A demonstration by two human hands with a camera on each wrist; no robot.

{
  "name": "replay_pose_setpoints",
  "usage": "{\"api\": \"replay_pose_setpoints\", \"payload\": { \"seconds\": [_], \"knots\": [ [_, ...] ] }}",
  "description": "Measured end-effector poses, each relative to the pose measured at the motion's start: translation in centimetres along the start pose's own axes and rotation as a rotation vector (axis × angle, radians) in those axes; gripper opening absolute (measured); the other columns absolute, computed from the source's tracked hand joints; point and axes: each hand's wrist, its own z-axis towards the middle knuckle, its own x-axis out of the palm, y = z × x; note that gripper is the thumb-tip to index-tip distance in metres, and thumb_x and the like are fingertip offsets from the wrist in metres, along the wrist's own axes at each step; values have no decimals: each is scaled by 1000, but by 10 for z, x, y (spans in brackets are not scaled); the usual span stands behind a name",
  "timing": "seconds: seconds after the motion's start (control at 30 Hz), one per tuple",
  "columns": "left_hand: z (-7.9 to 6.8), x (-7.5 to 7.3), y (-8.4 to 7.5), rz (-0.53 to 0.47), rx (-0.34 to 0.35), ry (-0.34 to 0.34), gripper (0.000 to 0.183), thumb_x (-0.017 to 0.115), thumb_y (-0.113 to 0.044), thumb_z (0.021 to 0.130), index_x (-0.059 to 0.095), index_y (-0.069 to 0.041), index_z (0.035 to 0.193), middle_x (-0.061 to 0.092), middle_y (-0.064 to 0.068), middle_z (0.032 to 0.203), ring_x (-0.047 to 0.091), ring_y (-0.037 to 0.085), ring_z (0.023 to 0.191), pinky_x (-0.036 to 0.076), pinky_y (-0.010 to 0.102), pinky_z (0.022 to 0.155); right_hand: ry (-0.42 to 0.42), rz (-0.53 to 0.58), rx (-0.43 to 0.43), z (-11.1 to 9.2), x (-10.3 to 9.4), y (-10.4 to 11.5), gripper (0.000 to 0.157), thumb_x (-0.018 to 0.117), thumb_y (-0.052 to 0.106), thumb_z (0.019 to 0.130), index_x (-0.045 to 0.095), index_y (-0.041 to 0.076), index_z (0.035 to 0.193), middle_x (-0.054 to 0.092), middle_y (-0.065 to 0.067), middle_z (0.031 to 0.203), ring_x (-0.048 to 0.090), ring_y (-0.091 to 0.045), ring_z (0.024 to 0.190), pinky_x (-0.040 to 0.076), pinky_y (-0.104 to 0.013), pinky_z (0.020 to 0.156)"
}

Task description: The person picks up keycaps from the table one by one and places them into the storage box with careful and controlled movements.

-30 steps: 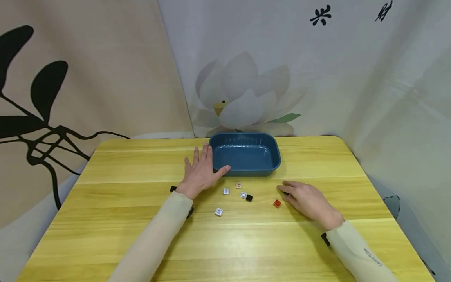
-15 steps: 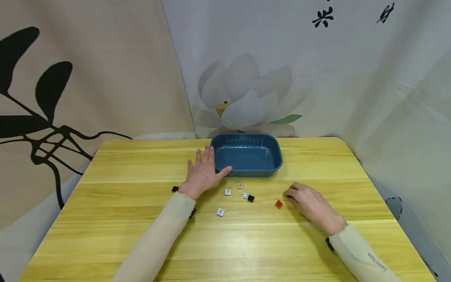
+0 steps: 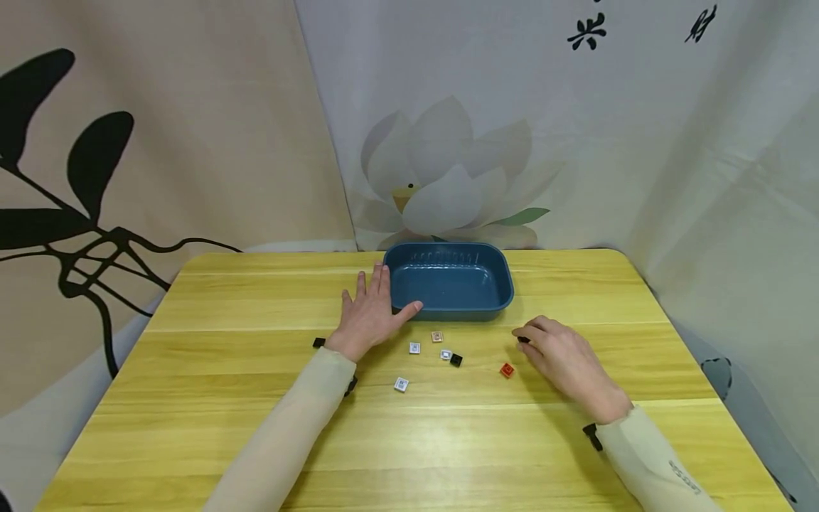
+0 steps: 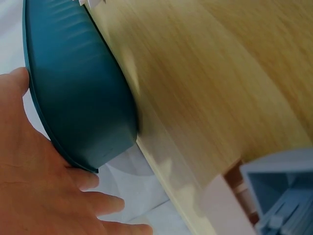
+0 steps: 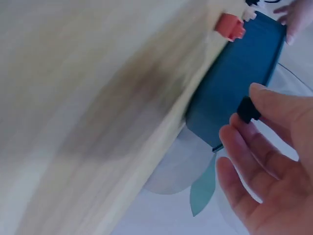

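Observation:
My right hand [image 3: 566, 359] pinches a small black toy brick [image 5: 248, 109] between thumb and fingertips, to the right of the blue tray. A red toy brick [image 3: 507, 370] with studs lies on the table just left of that hand. My left hand [image 3: 370, 316] rests with spread, straight fingers at the left end of the tray [image 3: 448, 315], thumb at its front rim. In the left wrist view, the fingers reach along the tray's rim [image 4: 41, 117].
In front of the tray lie several small bricks: white ones [image 3: 401, 385], a pale orange one [image 3: 437, 336] and a black one [image 3: 456, 360]. Another black piece [image 3: 318, 343] lies by the left wrist. A printed curtain [image 3: 256, 142] hangs behind the wooden table [image 3: 448, 455].
My right hand has shifted slightly up and away from the red brick, and the black brick now shows at its fingertips. The left hand stays on the tray. The head view shifted slightly.

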Motion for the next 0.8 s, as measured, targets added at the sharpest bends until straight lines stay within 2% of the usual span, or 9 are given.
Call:
{"api": "replay_pose_setpoints", "payload": {
  "seconds": [0.5,0.8],
  "knots": [
    [-1,-3,-1,-7,1,9,109,39,-81,95,3,-6,166,-1,12,174,5,45,157,13,73,118,-120,37,31,29,-7,12,23,83,15,89,78,6,110,73,-7,102,70,-28,88,57,-47,74],
    [-2,-3,-1,-8,-12,13,111,39,-82,94,3,-6,166,0,12,174,5,45,157,14,72,118,-127,61,37,53,-9,18,26,80,20,93,78,8,116,71,-6,101,66,-24,82,53,-40,68]
  ]
}}
